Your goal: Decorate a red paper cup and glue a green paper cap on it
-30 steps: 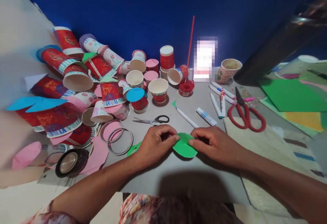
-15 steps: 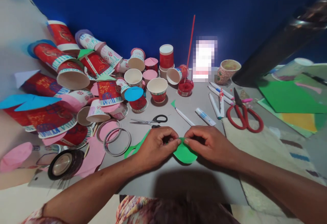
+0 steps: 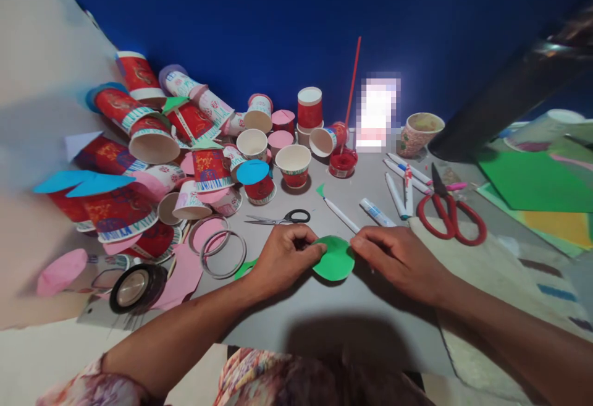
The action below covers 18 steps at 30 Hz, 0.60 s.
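Note:
Between my hands, just above the grey table [image 3: 343, 307], is a round green paper disc [image 3: 334, 260]. My left hand [image 3: 290, 254] pinches its left edge, thumb on top. At the disc's right edge, the thumb and fingertips of my right hand [image 3: 398, 257] close on the paper. Small black-handled scissors [image 3: 296, 216] lie beyond my left hand. Partly under that hand is a green paper scrap [image 3: 244, 269]. A white capped pen [image 3: 341, 214] and a glue tube [image 3: 376, 213] lie beyond the disc.
Decorated paper cups [image 3: 120, 208] crowd the left side. Nearby are grey rings [image 3: 224, 275] and a tape roll [image 3: 132, 288]. A red pot [image 3: 343, 164] holds a stick. Red-handled scissors [image 3: 471, 233] rest partly on a cloth [image 3: 482, 319]. Green paper sheets [image 3: 532, 177] lie at right.
The green disc has opened out flatter and shows its round face. My right hand has shifted slightly right along with its edge. The whole view has moved a little left.

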Each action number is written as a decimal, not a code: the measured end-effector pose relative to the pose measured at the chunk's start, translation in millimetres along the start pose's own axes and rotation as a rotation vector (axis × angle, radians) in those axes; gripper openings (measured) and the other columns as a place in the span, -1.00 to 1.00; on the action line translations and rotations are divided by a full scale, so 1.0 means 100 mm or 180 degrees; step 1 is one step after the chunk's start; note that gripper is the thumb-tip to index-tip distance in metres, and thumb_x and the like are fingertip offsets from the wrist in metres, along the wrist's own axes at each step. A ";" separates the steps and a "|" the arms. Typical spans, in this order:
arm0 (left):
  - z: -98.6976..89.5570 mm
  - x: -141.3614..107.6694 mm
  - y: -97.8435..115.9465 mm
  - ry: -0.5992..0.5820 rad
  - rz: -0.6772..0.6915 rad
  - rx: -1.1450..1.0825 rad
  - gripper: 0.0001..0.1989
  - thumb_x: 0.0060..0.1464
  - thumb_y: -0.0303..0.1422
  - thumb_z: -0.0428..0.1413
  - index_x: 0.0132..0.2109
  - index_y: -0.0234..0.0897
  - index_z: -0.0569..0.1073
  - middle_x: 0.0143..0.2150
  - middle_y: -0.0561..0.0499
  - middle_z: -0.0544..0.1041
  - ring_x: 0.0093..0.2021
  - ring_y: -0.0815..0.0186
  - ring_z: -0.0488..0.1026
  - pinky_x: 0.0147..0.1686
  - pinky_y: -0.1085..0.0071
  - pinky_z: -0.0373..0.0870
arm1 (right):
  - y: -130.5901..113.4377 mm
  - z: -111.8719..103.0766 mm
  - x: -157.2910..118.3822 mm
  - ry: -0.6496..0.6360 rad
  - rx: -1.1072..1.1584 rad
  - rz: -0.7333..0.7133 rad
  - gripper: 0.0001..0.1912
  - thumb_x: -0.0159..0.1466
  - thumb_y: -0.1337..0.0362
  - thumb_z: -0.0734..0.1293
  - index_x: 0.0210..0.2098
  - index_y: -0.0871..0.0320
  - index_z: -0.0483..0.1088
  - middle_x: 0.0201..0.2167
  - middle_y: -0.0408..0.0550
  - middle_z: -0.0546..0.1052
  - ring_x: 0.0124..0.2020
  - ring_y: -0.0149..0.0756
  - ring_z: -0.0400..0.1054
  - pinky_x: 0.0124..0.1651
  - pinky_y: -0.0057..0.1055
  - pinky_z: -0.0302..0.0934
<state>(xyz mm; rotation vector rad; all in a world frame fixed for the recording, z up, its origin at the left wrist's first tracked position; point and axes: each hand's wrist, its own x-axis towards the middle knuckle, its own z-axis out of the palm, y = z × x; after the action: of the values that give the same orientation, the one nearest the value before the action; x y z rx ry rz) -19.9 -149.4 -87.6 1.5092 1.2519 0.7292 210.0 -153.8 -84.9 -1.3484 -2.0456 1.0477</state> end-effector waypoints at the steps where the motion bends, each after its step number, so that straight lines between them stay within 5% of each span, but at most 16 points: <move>1: 0.00 0.00 0.00 -0.0005 -0.0025 -0.0034 -0.78 0.08 -0.29 0.20 -0.46 -0.30 0.48 -0.53 0.12 0.38 -0.48 0.42 0.24 -0.46 0.45 0.15 | 0.01 0.01 0.00 -0.0059 -0.0044 0.0028 -0.49 0.43 -0.06 0.18 -0.51 0.11 0.36 -0.60 -0.20 0.39 -0.52 -0.38 0.23 -0.40 -0.37 0.07; 14: 0.01 0.01 -0.02 0.0126 0.0335 0.0162 -0.79 0.08 -0.33 0.22 -0.47 -0.30 0.48 -0.51 0.11 0.41 -0.46 0.42 0.29 -0.41 0.46 0.21 | -0.03 0.06 0.02 -0.0145 -0.0404 0.0234 -0.63 0.34 0.05 0.24 -0.49 0.11 0.40 -0.61 -0.21 0.35 -0.54 -0.41 0.13 -0.39 -0.38 -0.04; 18: -0.01 0.01 0.02 -0.0002 0.0373 0.0238 -0.83 0.11 -0.29 0.23 -0.31 -0.32 0.60 -0.41 0.06 0.49 -0.40 0.38 0.38 -0.39 0.45 0.27 | -0.02 0.07 0.04 -0.0130 -0.0464 0.0151 -0.66 0.34 0.09 0.23 -0.49 0.12 0.39 -0.61 -0.21 0.35 -0.53 -0.41 0.14 -0.37 -0.38 -0.04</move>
<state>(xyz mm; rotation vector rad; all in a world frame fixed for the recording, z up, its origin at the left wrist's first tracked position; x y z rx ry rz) -19.5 -148.1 -86.1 1.6546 1.2095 0.7651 202.8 -153.0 -87.4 -1.4653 -2.1661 0.9693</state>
